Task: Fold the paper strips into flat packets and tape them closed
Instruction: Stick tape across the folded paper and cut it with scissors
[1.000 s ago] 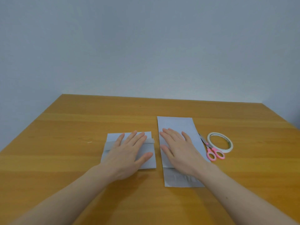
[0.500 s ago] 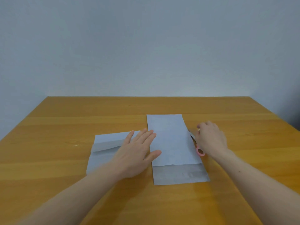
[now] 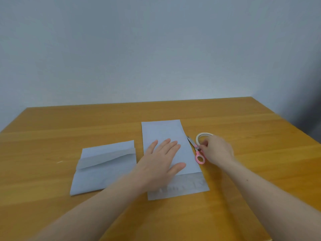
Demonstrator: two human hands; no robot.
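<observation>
A long pale blue paper strip (image 3: 163,131) lies lengthwise in the middle of the table, its near end folded up into a grey flap. My left hand (image 3: 161,162) rests flat on it with fingers spread. To its left lies a folded pale blue packet (image 3: 102,173) with a strip of tape across it, one flap edge lifting. My right hand (image 3: 217,150) has its fingers closed on the rim of a white tape roll (image 3: 199,136), which is tilted up off the table. Pink-handled scissors (image 3: 197,152) lie between the long strip and my right hand.
The wooden table (image 3: 260,136) stands against a plain grey-blue wall. Its right edge runs diagonally close to my right forearm. Bare wood lies beyond the papers and to the far left.
My left hand slid from the folded packet onto the long strip. My right hand left the strip, reached right past the scissors and took hold of the tape roll. The view swung rightwards.
</observation>
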